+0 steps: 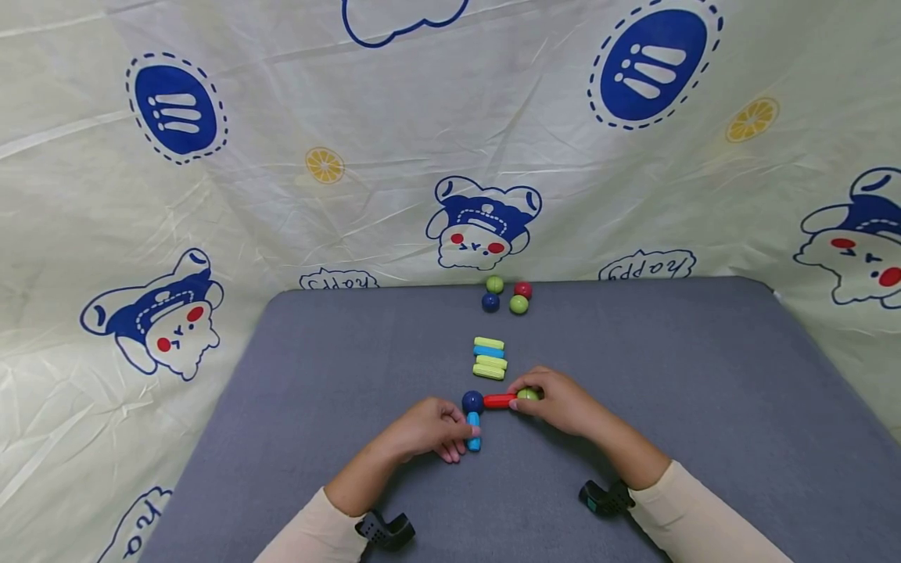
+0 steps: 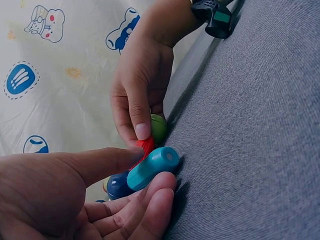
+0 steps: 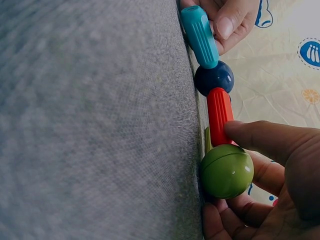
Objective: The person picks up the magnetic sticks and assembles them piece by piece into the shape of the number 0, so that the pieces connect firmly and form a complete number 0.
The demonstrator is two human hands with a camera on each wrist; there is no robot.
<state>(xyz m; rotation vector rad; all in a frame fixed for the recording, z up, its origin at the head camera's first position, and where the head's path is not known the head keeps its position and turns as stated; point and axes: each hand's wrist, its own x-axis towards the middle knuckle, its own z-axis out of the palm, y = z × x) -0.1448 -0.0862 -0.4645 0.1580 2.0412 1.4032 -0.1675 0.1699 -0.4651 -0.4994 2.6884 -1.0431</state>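
Partly, right hand (image 1: 556, 400) covers green ball (image 1: 528, 394).

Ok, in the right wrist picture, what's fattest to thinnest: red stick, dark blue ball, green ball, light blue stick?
Green ball (looks nearest)
Dark blue ball
Red stick and light blue stick: too alike to rank

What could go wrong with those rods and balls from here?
The chain of blue rod, navy ball, red rod and green ball might come apart if the left hand and right hand, holding opposite ends, tug. A bump could also roll the four loose balls off the nearby far edge of the table.
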